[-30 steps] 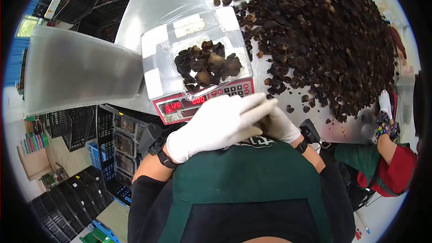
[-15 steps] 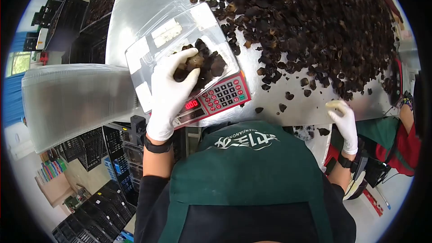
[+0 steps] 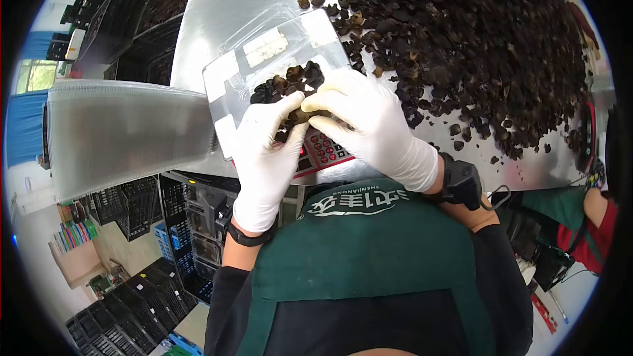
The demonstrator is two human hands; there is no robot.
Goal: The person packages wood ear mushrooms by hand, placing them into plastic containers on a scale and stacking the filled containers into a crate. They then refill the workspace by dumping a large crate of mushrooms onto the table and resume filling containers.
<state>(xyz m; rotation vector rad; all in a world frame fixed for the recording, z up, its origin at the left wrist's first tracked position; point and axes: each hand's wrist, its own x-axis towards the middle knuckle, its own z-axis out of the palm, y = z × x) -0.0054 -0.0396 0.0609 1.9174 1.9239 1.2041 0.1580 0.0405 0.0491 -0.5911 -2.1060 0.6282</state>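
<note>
On a red scale (image 3: 328, 148) with a keypad lies a clear plastic container (image 3: 264, 79) holding dark brown, ruffled fungus pieces (image 3: 290, 84). My left hand (image 3: 270, 138), in a white glove, pinches a brownish piece (image 3: 298, 117) at the container's near side. From the right, my gloved right hand (image 3: 369, 118) closes its fingers on the same piece, its fingertips close to the left ones. Both hands partly cover the scale's keypad and display.
A large heap of dark fungus (image 3: 461, 46) spreads over the metal table (image 3: 198, 33). Stacked clear plastic lids or trays (image 3: 125, 138) stand at the left. Black crates (image 3: 132, 296) are on the floor. A person in red (image 3: 583, 240) is at the far right.
My right hand has come from the table's right edge to the container and met my left hand at the brownish piece. The view has shifted slightly, so the scale appears further right.
</note>
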